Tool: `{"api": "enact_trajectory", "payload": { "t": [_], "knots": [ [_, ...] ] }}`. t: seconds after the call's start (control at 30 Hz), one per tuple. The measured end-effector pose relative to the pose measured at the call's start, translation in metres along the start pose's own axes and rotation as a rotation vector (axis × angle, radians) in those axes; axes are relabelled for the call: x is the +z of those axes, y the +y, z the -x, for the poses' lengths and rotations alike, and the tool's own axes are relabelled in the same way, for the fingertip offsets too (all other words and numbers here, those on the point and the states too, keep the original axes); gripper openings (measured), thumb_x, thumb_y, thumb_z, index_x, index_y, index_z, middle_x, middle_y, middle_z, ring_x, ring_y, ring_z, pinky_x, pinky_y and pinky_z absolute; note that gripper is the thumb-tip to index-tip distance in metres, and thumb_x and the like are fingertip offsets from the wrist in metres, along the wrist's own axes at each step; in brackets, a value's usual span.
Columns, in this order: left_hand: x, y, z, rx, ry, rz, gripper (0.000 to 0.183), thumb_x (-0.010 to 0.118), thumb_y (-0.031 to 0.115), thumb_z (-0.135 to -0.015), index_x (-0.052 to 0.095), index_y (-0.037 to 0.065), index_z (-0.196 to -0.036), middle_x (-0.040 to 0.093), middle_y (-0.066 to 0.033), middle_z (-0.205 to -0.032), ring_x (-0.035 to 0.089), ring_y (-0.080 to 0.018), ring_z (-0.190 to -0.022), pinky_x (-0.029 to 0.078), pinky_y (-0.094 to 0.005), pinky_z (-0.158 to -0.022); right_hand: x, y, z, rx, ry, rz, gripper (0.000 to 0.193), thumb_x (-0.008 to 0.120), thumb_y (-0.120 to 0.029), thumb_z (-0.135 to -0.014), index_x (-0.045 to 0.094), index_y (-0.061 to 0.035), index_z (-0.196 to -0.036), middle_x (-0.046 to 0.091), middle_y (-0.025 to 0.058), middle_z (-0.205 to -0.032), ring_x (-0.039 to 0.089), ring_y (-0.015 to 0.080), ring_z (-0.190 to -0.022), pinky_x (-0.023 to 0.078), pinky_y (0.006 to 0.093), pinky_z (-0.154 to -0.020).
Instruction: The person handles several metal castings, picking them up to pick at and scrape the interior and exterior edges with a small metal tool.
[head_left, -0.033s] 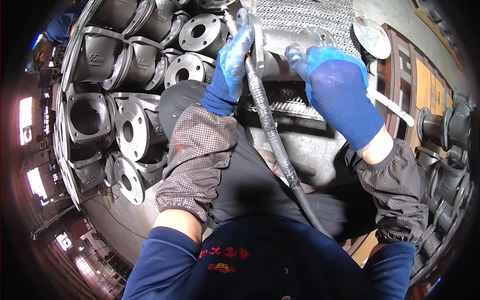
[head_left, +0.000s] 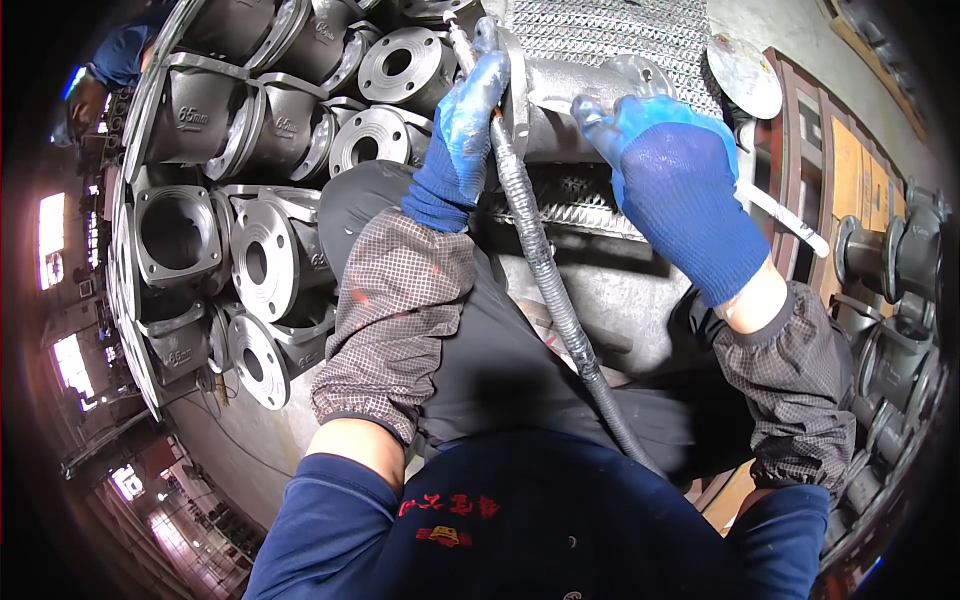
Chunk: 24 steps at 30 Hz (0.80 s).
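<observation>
My left hand (head_left: 463,125), in a blue coated glove, is closed around the upper end of a flexible-shaft tool (head_left: 540,250). Its ribbed silver hose runs down across my lap, and a thin tip pokes out beyond the fingers. The same hand rests against the end flange of a grey cast-metal valve body (head_left: 565,82), which lies on its side in front of me. My right hand (head_left: 675,165), gloved alike, is curled at the body's right part around a white-handled tool (head_left: 785,217). The handle sticks out behind the palm; the grip hides its middle, so its kind is unclear.
Flanged valve bodies (head_left: 265,255) are stacked in rows on the left. A patterned metal plate (head_left: 610,28) lies beyond the workpiece, beside a pale round disc (head_left: 744,75). More flanged castings (head_left: 900,255) stand at right near a red-brown frame (head_left: 795,130). Another person's sleeve (head_left: 122,55) shows far left.
The end of the white handle has tilted down very slightly with my right hand. My left hand, the hose and the valve body look unmoved.
</observation>
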<state>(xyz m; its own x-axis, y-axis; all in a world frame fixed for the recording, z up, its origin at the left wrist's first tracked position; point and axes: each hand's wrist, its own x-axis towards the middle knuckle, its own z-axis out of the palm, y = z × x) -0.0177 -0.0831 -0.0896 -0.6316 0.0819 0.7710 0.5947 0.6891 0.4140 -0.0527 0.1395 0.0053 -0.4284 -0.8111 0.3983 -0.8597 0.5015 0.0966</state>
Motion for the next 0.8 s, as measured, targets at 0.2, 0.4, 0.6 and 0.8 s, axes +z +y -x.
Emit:
{"api": "enact_trajectory", "payload": {
  "t": [0.2, 0.4, 0.6, 0.8],
  "knots": [
    [0.000, 0.007, -0.003, -0.311, -0.059, 0.061, 0.039, 0.053, -0.001, -0.086, 0.046, -0.004, -0.125, 0.057, -0.0228, -0.116, 0.060, -0.0338, -0.103, 0.049, -0.0378, -0.088, 0.004, -0.003, -0.013, 0.085, -0.109, 0.003, 0.016, 0.056, -0.013, -0.082, 0.065, -0.0082, -0.095, 0.063, 0.0068, -0.074, 0.065, 0.0217, -0.072, 0.053, 0.0367, -0.055],
    [-0.007, 0.004, -0.005, 0.012, -0.064, 0.037, 0.039, 0.045, 0.005, -0.092, 0.041, -0.006, -0.129, 0.044, -0.0221, -0.129, 0.049, -0.0315, -0.116, 0.040, -0.0380, -0.098, -0.002, 0.012, -0.032, 0.497, -0.164, -0.396, 0.025, 0.054, -0.016, -0.085, 0.063, -0.0099, -0.107, 0.065, 0.0109, -0.089, 0.064, 0.0244, -0.081, 0.052, 0.0342, -0.071],
    [-0.005, 0.019, -0.012, -0.378, -0.137, 0.494, 0.040, 0.038, 0.013, -0.097, 0.037, -0.006, -0.133, 0.032, -0.0202, -0.143, 0.037, -0.0295, -0.129, 0.030, -0.0395, -0.108, 0.065, -0.005, -0.066, 0.829, -0.028, -0.466, 0.063, 0.060, -0.043, -0.081, 0.047, 0.0006, -0.125, 0.061, 0.0205, -0.100, 0.063, 0.0358, -0.090, 0.051, 0.0468, -0.076],
    [-0.009, 0.025, -0.021, -0.999, 0.228, 0.978, 0.039, 0.035, 0.021, -0.098, 0.044, -0.002, -0.128, 0.057, -0.0124, -0.113, 0.058, -0.0192, -0.097, 0.047, -0.0308, -0.089, 0.056, -0.053, -0.023, 0.787, -0.034, -0.397, 0.074, 0.063, -0.038, -0.081, 0.030, -0.0010, -0.137, 0.045, 0.0190, -0.125, 0.059, 0.0330, -0.092, 0.052, 0.0467, -0.070]
  ]
}}
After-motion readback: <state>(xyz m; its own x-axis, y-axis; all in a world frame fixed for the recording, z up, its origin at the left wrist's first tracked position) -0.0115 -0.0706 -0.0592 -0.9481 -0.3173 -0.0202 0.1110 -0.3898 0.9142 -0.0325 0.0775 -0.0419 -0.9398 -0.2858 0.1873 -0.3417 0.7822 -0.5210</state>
